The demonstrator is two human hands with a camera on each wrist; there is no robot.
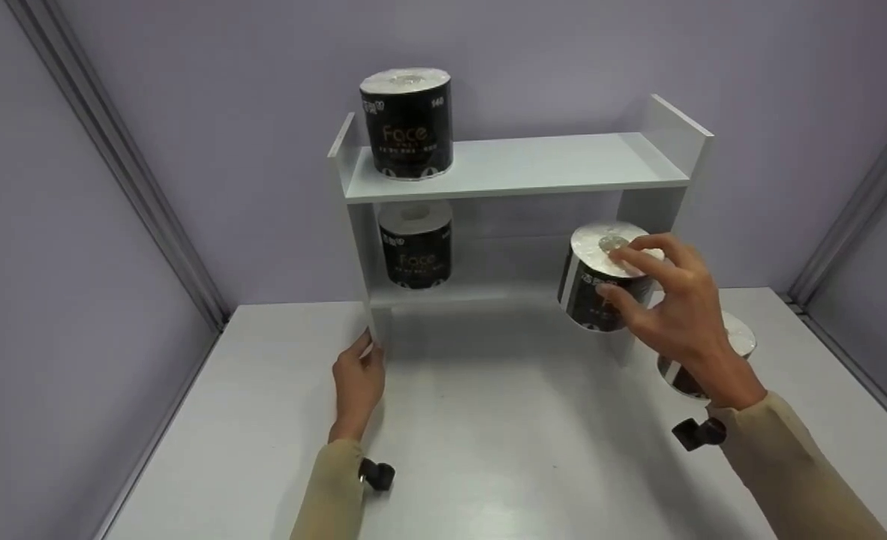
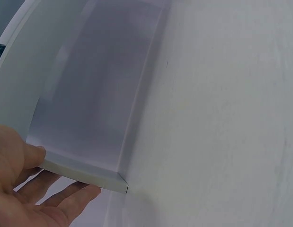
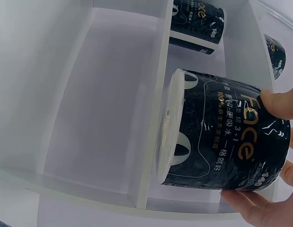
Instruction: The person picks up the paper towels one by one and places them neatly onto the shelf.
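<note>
A white two-tier shelf [image 1: 533, 161] stands on the white table. My left hand [image 1: 359, 384] grips the lower front edge of its left side panel [image 2: 84, 178], thumb on one face and fingers on the other. My right hand [image 1: 676, 304] holds a black-wrapped toilet paper roll [image 3: 222, 135] near its top. The roll is upright, at the front right of the lower tier; whether its base touches the board cannot be told. One similar toilet paper roll [image 1: 407, 131] stands at the left of the top tier, another [image 1: 418, 251] at the left of the lower tier.
A further toilet paper roll [image 1: 740, 337] stands on the table [image 1: 458, 442] right of the shelf, partly hidden behind my right wrist. Pale walls [image 1: 211, 135] with metal corner posts [image 1: 136, 172] enclose the table at the back and sides.
</note>
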